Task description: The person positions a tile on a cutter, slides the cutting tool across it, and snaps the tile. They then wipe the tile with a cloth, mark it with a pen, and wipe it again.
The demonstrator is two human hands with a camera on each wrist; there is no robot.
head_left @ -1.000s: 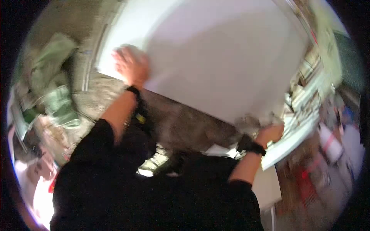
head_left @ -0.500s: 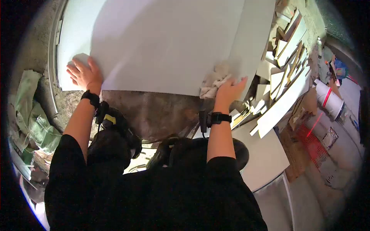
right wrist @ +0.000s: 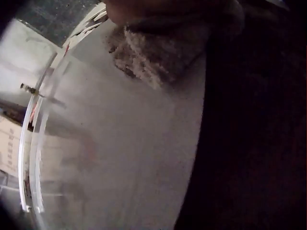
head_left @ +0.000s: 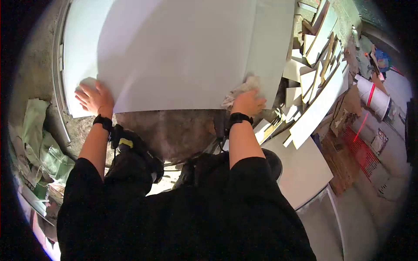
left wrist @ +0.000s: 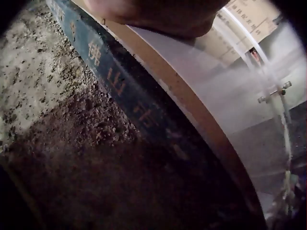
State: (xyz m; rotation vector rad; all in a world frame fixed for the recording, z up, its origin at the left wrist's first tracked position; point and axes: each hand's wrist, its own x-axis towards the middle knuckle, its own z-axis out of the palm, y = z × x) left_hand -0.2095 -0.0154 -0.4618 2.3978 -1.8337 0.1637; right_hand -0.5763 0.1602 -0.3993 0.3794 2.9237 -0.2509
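Observation:
A large white panel [head_left: 174,56] lies in front of me, its near edge facing my body. My left hand [head_left: 92,96] rests with fingers spread on the panel's near left corner. In the left wrist view, part of that hand [left wrist: 158,14] shows over the panel's brown edge. Near the right end of the near edge, my right hand [head_left: 248,103] grips a bunched, pale rag [head_left: 237,92] against the white surface. The right wrist view shows the fluffy rag [right wrist: 153,57] under the hand, with its fingers mostly hidden.
White offcut strips [head_left: 320,93] lie piled to the right of the panel. A white roll with a red band [head_left: 372,96] is farther right. Green sacking [head_left: 37,135] lies on the left. Printed dark packaging [left wrist: 115,79] runs below the panel's edge, beside rough ground.
The head view has swung and steadied. My right hand, earlier out at the panel's right corner, has moved left along the near edge with the rag. The left hand stays on its corner.

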